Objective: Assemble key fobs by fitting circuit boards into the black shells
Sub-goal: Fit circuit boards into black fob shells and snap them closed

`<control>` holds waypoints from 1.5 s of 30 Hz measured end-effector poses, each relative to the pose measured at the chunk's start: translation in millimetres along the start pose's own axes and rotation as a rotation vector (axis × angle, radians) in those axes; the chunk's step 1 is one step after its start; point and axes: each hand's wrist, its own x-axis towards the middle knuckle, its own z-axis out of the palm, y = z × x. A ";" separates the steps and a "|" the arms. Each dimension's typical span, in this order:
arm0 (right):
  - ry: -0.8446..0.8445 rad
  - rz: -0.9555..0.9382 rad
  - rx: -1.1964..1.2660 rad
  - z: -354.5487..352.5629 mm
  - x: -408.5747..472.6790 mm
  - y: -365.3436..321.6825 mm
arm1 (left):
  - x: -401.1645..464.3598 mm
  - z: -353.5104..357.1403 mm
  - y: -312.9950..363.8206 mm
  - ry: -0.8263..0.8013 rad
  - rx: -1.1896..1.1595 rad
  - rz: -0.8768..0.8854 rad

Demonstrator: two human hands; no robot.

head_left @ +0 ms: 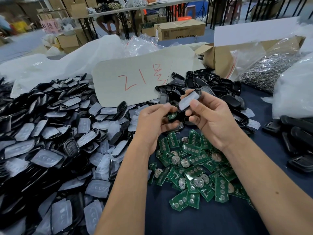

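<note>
Dark blue cloth (pixel 194 219) covers the work table, and past it lies a storeroom of cardboard boxes (pixel 180 30), folding tables and a blue floor. Clear plastic bags (pixel 140 44) are bunched at the table's back edge, beside a pale card (pixel 135 77) marked in red and a bag of metal key rings (pixel 269 68) (spilling from an open carton).

Held above the table between both hands is a black shell (pixel 188 100), its long axis tilted from lower left up to upper right, its open face turned toward the camera and filled by a whitish translucent button pad. The right hand (pixel 213 119) grips it, thumb across the near face and fingers curled behind. The left hand (pixel 155 122) pinches a small green circuit board (pixel 171 115) just below the shell's lower end, fingers curled; whether the board touches the shell I cannot tell.

Below the hands lies a heap of green boards (pixel 194 168), many showing round silver coin cells. A large pile of padded shells (pixel 50 141) spreads to the left, and plain black shell halves (pixel 211 87) lie behind the hands and at the right edge
</note>
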 end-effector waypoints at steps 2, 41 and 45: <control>0.064 0.028 -0.034 -1.7 0.7 -0.6 | 2.2 -2.3 -2.0 0.032 0.033 0.039; 0.323 -0.020 -0.451 -9.2 4.0 15.1 | -2.3 10.5 -12.9 -0.033 0.624 0.422; 0.379 -0.039 -0.541 -10.2 4.1 16.5 | -1.0 12.2 -16.3 0.013 0.633 0.434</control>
